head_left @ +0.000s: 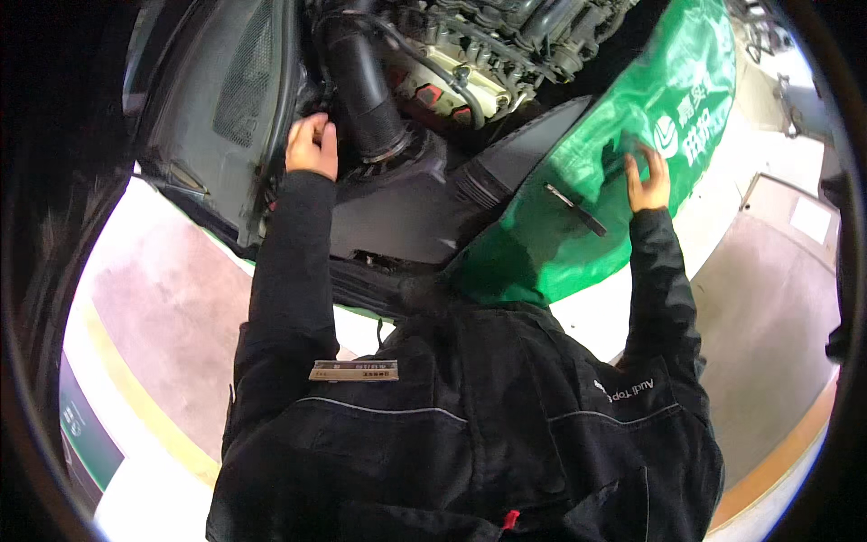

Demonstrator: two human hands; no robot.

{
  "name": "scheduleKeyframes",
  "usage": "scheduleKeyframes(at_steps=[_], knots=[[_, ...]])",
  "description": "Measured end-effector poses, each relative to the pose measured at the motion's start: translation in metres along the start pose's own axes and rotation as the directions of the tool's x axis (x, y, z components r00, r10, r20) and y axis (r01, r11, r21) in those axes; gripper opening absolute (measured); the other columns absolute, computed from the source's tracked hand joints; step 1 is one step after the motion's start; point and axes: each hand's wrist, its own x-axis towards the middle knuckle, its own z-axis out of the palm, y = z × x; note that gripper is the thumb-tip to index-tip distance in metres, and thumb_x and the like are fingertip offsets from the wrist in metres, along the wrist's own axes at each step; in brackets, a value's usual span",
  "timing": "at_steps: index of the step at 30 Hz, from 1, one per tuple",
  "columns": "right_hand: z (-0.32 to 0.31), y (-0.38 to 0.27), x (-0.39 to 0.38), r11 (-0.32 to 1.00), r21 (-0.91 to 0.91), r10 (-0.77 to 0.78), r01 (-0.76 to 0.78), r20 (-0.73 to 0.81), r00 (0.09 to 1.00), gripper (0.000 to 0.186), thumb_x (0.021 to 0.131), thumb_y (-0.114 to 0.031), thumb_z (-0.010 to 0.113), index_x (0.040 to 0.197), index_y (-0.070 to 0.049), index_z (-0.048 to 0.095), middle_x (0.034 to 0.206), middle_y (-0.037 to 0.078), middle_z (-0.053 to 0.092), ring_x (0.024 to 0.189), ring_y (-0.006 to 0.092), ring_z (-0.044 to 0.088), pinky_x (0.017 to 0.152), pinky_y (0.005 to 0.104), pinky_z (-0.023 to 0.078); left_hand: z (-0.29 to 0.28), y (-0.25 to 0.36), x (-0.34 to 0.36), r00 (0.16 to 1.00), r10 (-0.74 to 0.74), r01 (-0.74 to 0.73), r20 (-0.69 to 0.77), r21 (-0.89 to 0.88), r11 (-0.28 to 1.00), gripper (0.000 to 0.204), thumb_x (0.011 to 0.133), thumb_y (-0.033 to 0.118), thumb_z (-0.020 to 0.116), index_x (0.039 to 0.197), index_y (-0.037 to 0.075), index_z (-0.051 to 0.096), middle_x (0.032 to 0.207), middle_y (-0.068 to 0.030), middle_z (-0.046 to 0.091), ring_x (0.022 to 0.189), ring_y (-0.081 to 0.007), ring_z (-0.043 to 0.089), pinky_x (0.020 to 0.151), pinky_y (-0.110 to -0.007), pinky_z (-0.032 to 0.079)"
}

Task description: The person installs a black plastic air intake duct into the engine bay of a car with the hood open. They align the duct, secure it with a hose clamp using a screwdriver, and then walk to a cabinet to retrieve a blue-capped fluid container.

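Note:
My left hand (pixel 312 146) is at the left side of the engine bay, beside a thick black intake hose (pixel 366 95), with fingers curled; whatever they may grip is hidden. My right hand (pixel 647 176) is over a green fender cover (pixel 560 262) with white printing, fingers bent and apart, a dark shadow at their tips. A long slim tool (pixel 575 209), dark with a silvery part, lies on the cover just left of that hand.
The engine (pixel 506 45) fills the upper middle, with hoses and red-edged fittings. A plastic cowl with mesh (pixel 217 135) runs along the left, and black trim (pixel 397 221) crosses the front. Pale floor with a yellow strip shows at both sides of my body.

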Motion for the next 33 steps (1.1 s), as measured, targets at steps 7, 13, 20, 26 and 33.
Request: scheduleKeyframes(at_steps=[7, 13, 20, 26, 33], knots=[[0.021, -0.013, -0.128, 0.993, -0.112, 0.009, 0.037, 0.388, 0.922, 0.058, 0.082, -0.030, 0.083, 0.131, -0.010, 0.059, 0.119, 0.018, 0.063, 0.113, 0.0401, 0.062, 0.095, 0.0474, 0.052, 0.032, -0.074, -0.110, 0.976, 0.043, -0.040, -0.215, 0.022, 0.999, 0.026, 0.092, 0.014, 0.067, 0.116, 0.006, 0.068, 0.113, -0.0131, 0.067, 0.107, -0.0342, 0.064, 0.094, -0.047, 0.050], [0.010, -0.075, -0.104, 0.987, 0.024, -0.157, 0.160, 0.385, 0.910, 0.039, 0.089, -0.025, 0.077, 0.119, -0.004, 0.062, 0.109, 0.021, 0.064, 0.098, 0.0439, 0.065, 0.083, 0.0480, 0.054, 0.068, -0.074, -0.093, 0.967, 0.050, -0.030, -0.250, 0.080, 0.996, 0.025, 0.095, 0.022, 0.063, 0.119, 0.015, 0.069, 0.116, -0.0068, 0.070, 0.111, -0.0336, 0.062, 0.094, -0.052, 0.050], [0.059, -0.247, -0.075, 0.836, 0.220, -0.548, 0.502, 0.362, 0.754, 0.033, 0.083, -0.020, 0.080, 0.112, -0.007, 0.069, 0.106, 0.018, 0.068, 0.095, 0.0416, 0.067, 0.079, 0.0458, 0.057, 0.063, -0.059, -0.096, 0.981, 0.017, -0.004, -0.194, 0.067, 0.998, 0.028, 0.093, 0.021, 0.061, 0.119, 0.022, 0.071, 0.110, 0.0005, 0.075, 0.114, -0.0248, 0.064, 0.098, -0.049, 0.048], [0.128, -0.311, -0.071, 0.857, 0.039, -0.480, 0.514, 0.423, 0.769, 0.036, 0.085, -0.026, 0.076, 0.115, -0.007, 0.070, 0.108, 0.017, 0.065, 0.098, 0.0395, 0.067, 0.085, 0.0466, 0.057, 0.058, -0.056, -0.091, 0.998, -0.067, 0.067, -0.008, 0.165, 0.984, 0.038, 0.101, 0.030, 0.052, 0.138, 0.031, 0.063, 0.122, 0.0000, 0.073, 0.118, -0.0297, 0.063, 0.104, -0.054, 0.045], [0.154, -0.313, -0.086, 0.832, -0.012, -0.511, 0.555, 0.373, 0.774, 0.035, 0.085, -0.024, 0.076, 0.116, -0.008, 0.072, 0.110, 0.015, 0.065, 0.098, 0.0377, 0.068, 0.085, 0.0457, 0.057, 0.063, -0.055, -0.090, 0.998, -0.055, 0.058, -0.021, 0.182, 0.982, 0.046, 0.096, 0.028, 0.054, 0.140, 0.035, 0.062, 0.109, -0.0099, 0.075, 0.102, -0.0331, 0.069, 0.095, -0.052, 0.051]])
